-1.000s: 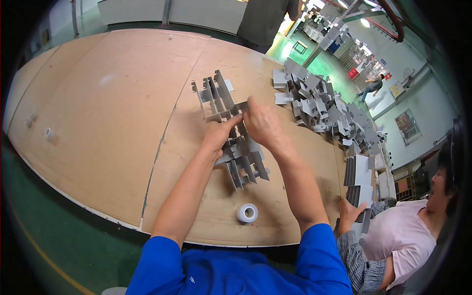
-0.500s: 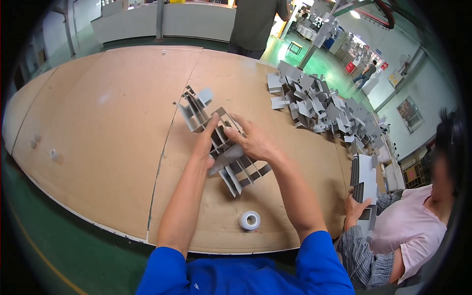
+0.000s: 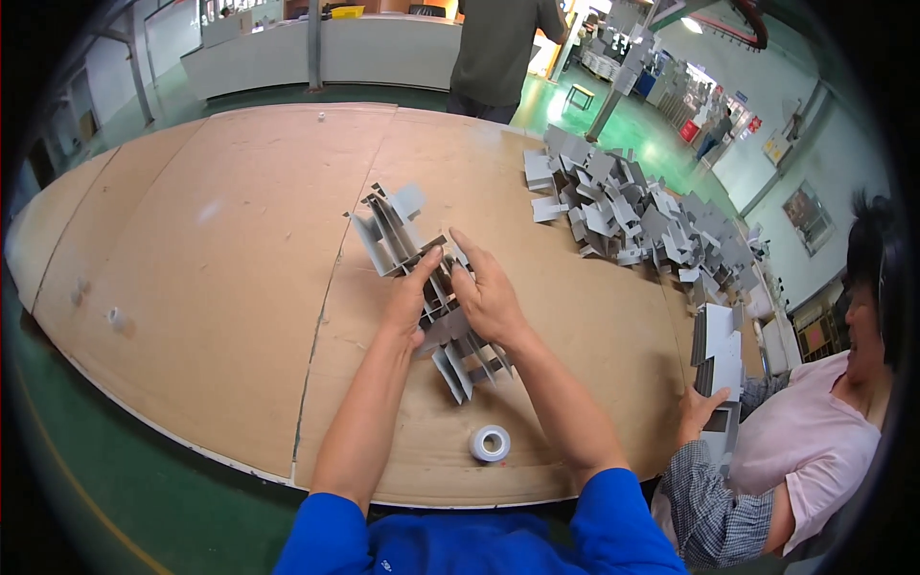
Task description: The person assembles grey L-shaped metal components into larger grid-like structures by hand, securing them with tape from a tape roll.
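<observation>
A grey cardboard divider (image 3: 443, 333), made of interlocking slotted strips, lies slantwise between my hands above the table. My left hand (image 3: 406, 305) grips its near-left side, with the thumb along the strips. On the right side, my right hand (image 3: 487, 299) presses the strips together, its index finger stretched toward the far end and its thumb bent over the middle. The strips fan apart at the far end and near the lower end. Both palms hide part of the grid. A white roll of tape (image 3: 490, 444) sits on the table nearer to me.
The brown-covered table (image 3: 211, 316) has a dark seam left of my hands. A heap of grey cardboard dividers (image 3: 637, 206) stands at the far right. Beside me on the right, a co-worker (image 3: 800, 450) holds stacked grey dividers (image 3: 716, 359). Another person (image 3: 494, 57) stands beyond the far edge.
The divider's cells have narrowed as my right hand moved inward against its side. My right index finger has straightened. The whole view has shifted slightly.
</observation>
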The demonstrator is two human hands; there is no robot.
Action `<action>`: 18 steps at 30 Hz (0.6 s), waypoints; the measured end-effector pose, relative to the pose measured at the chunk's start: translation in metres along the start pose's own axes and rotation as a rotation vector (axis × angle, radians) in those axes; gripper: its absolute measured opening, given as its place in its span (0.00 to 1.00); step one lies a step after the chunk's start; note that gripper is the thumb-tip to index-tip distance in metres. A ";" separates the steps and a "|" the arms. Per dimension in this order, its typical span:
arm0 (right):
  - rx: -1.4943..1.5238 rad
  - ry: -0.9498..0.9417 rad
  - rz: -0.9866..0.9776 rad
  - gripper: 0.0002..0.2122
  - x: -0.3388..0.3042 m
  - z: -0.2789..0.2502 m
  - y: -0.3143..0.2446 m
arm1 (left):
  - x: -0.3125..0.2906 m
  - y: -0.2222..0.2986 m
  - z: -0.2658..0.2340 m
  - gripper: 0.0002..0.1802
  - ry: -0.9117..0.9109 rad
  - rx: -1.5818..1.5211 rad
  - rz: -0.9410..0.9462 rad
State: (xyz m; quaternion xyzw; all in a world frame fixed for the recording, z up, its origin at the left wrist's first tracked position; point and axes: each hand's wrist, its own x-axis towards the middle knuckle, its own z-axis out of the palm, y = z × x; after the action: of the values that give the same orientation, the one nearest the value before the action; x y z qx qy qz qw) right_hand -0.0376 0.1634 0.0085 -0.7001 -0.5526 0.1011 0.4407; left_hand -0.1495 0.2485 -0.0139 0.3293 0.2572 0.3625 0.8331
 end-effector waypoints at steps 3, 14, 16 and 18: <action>0.126 0.078 -0.067 0.24 0.001 0.008 0.016 | 0.003 -0.007 -0.006 0.22 -0.012 0.040 -0.003; 0.051 0.073 -0.130 0.24 -0.008 0.010 -0.001 | -0.005 0.001 -0.014 0.23 -0.062 0.097 0.059; 0.033 0.045 -0.138 0.25 -0.013 0.006 -0.012 | -0.006 0.002 -0.017 0.22 -0.107 0.096 0.061; 0.018 0.016 -0.151 0.25 -0.010 0.009 -0.009 | -0.005 0.004 -0.021 0.22 -0.128 0.104 0.066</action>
State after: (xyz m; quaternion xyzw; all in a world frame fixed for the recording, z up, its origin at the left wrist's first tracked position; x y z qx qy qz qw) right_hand -0.0537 0.1596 0.0063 -0.6532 -0.5995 0.0669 0.4577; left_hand -0.1688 0.2543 -0.0237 0.4029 0.2109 0.3538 0.8173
